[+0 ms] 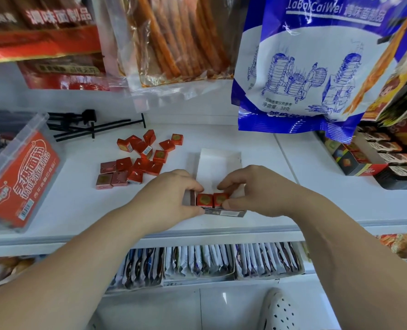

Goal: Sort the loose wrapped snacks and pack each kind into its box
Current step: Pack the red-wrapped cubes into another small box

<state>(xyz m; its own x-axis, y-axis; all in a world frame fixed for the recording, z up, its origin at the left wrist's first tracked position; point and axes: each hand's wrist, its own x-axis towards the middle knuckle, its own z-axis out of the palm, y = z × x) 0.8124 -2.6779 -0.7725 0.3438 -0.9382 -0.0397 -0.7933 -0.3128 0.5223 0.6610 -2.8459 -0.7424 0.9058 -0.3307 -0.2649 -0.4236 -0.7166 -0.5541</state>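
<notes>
1. The white shelf (78,210) carries everything; work is kept towards the middle of its front edge, probably so that both hands reach easily.
2. The open box (219,163) is laid flat near that front edge, open face up. Its long axis runs from the front edge towards the back of the shelf, so rows can be filled starting from the near end.
3. The left hand (171,198) is held at the box's near left corner with its fingers curled. The forefinger is set on the left cube (204,200) and the thumb low at the near wall. Whether the thumb touches the cube or only the wall cannot be told.
4. The right hand (255,189) is curled likewise. The right cube (219,199) is pinched between fingertips above and thumb on the near side, seemingly to seat it square.
5. The loose pile (138,163) of red wrapped cubes is left towards the back left of the box, well apart from it, pointing every way.
6. The two cubes are set side by side, touching, across the box's near end with printed faces up.
</notes>
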